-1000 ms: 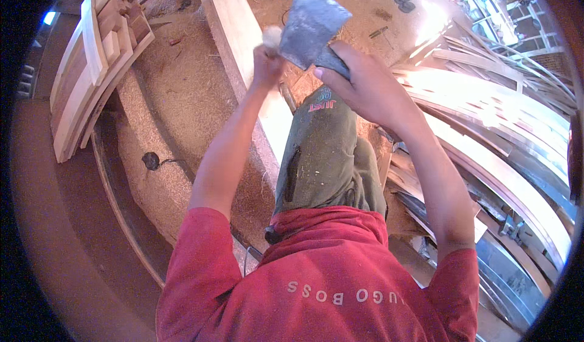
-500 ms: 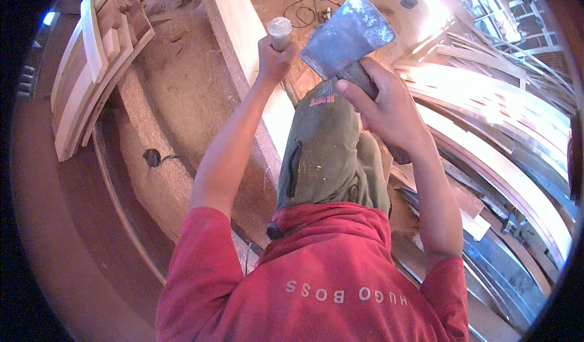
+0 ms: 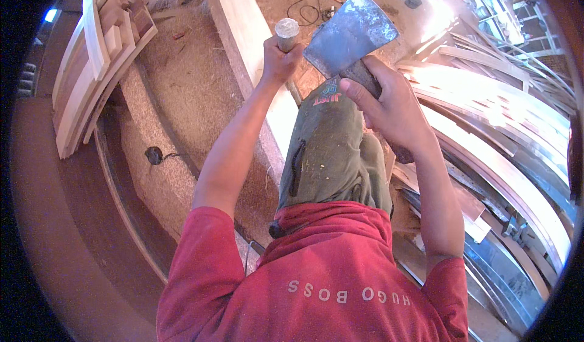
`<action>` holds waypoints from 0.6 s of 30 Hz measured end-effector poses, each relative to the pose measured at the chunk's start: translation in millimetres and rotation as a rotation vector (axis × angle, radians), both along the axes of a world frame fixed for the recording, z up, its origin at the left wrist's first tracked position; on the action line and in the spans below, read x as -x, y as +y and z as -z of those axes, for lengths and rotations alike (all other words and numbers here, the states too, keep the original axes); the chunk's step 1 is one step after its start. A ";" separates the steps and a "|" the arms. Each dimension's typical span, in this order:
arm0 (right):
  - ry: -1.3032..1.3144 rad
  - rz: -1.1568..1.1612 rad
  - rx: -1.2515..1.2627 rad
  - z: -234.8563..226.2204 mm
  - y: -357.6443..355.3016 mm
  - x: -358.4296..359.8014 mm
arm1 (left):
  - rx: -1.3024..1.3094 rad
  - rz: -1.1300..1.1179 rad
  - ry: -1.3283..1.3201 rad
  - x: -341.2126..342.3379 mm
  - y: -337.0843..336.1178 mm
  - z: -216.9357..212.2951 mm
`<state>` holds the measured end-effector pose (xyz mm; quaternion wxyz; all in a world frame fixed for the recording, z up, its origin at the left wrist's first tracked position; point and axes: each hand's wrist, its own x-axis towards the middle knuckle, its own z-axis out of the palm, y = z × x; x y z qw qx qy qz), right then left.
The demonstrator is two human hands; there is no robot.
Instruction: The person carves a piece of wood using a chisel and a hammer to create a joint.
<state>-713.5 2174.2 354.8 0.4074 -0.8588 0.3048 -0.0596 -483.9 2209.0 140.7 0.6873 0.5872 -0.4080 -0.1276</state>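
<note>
Left hand (image 3: 281, 55): clenched round a chisel (image 3: 286, 31), fist high on the shaft, its blunt round butt poking up clear of the fingers.
Right hand (image 3: 389, 101): wrapped tight on the neck of a hatchet (image 3: 351, 34), just under the head; the broad grey blade is lifted and tilted, close beside the chisel butt but not touching it.
Plank (image 3: 243, 44): the long pale board runs away under both hands; the chisel's lower end drops toward the plank's near edge, and the tip itself is hidden behind the wrist and the green knee.
Done so far: hard to read. Sawdust (image 3: 188, 92) lies thick to the left of the plank, yet no cut or notch shows on the visible face.
Left to do: by the look of it, the blow itself, with the hatchet raised and the chisel set; how much wood remains to come off cannot be told.
Left of the plank: a stack of offcuts (image 3: 91, 62), well apart.
Right of the plank: curved strips (image 3: 505, 135) fanned out, catching the light.
</note>
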 end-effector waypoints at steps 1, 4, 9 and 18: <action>0.000 -0.003 -0.001 2.0 -0.6 -1.6 | -0.006 0.001 0.034 -0.3 0.0 1.8; -0.035 -0.025 0.036 5.5 -2.3 -5.1 | -0.014 -0.010 0.079 5.3 -0.2 0.7; -0.113 -0.060 0.151 -12.8 -8.2 -19.7 | -0.061 0.033 0.090 10.4 11.4 -6.1; -0.079 -0.086 0.408 14.4 -16.8 -53.4 | -0.045 0.045 0.114 16.0 12.2 11.0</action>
